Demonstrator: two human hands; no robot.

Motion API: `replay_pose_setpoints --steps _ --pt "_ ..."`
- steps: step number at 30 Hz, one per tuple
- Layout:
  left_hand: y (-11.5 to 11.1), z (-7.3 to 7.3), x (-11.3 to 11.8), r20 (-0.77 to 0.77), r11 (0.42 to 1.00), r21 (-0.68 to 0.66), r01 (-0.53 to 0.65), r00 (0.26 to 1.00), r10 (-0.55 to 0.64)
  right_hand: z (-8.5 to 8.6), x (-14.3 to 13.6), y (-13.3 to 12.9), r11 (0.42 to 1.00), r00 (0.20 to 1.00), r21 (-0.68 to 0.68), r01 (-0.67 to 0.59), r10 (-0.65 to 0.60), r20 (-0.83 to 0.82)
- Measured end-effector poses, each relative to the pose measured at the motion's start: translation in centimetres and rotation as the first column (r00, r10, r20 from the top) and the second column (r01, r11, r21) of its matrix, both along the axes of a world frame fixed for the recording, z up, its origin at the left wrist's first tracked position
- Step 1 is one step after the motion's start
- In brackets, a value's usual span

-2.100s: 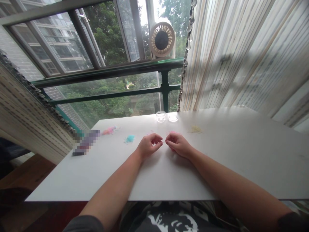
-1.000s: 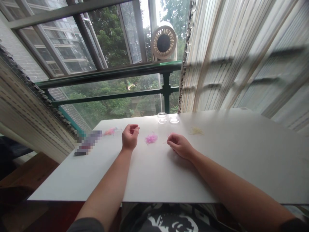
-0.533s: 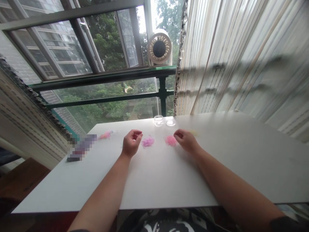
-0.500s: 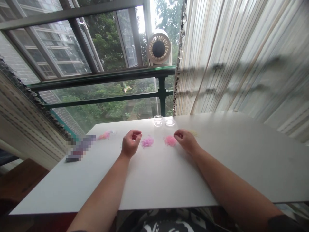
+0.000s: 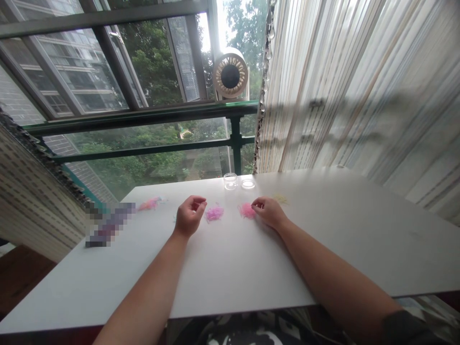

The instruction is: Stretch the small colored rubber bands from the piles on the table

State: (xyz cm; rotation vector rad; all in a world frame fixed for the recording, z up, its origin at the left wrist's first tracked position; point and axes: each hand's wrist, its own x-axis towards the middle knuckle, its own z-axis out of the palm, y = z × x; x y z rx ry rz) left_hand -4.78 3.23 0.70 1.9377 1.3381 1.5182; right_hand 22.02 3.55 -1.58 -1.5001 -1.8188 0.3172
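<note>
My left hand (image 5: 189, 216) hovers just left of a pile of purple small thin pieces (image 5: 214, 213), its fingers curled in and the thumb close to the fingertips. Whatever it pinches, if anything, is too small to see. At the right edge of a pile of pink small thin pieces (image 5: 247, 210), my right hand (image 5: 270, 212) has its thumb and fingers pinched together; what lies between them cannot be made out. Partly behind that hand is a yellow pile (image 5: 281, 199). A few pale blue pieces (image 5: 175, 218) show beside my left wrist.
A clear round container (image 5: 230, 181) and a clear round lid or dish (image 5: 247, 184) stand at the back of the white table (image 5: 223, 273). Farther left lie a mixed-colour pile (image 5: 151, 203) and a pixelated object (image 5: 111, 225). A round fan (image 5: 230, 74) is by the window.
The whole view has shifted slightly, so the table things appear a little farther left. My right fingertips are slightly lower against the pink pile. The left hand keeps its pose.
</note>
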Motion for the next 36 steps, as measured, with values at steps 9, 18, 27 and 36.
replay_pose_setpoints --steps 9,18,27,36 --pt "0.2 -0.2 -0.1 0.013 1.0 -0.015 0.004 1.0 -0.003 -0.2 0.2 0.2 1.0 0.999 -0.015 0.006 -0.005 0.033" --pt "0.1 -0.1 -0.1 0.032 1.0 -0.015 0.008 0.999 -0.008 -0.2 0.8 0.7 0.993 0.983 0.069 0.098 -0.086 -0.164" --pt "0.3 -0.1 -0.2 0.059 1.0 -0.02 -0.018 0.998 0.019 0.5 -0.3 -0.8 0.999 0.961 0.026 -0.029 0.035 -0.273" --pt "-0.6 -0.4 0.5 -0.175 0.981 -0.136 0.136 0.972 -0.159 0.8 -3.4 -3.7 0.91 0.914 -0.082 -0.405 0.402 -0.05"
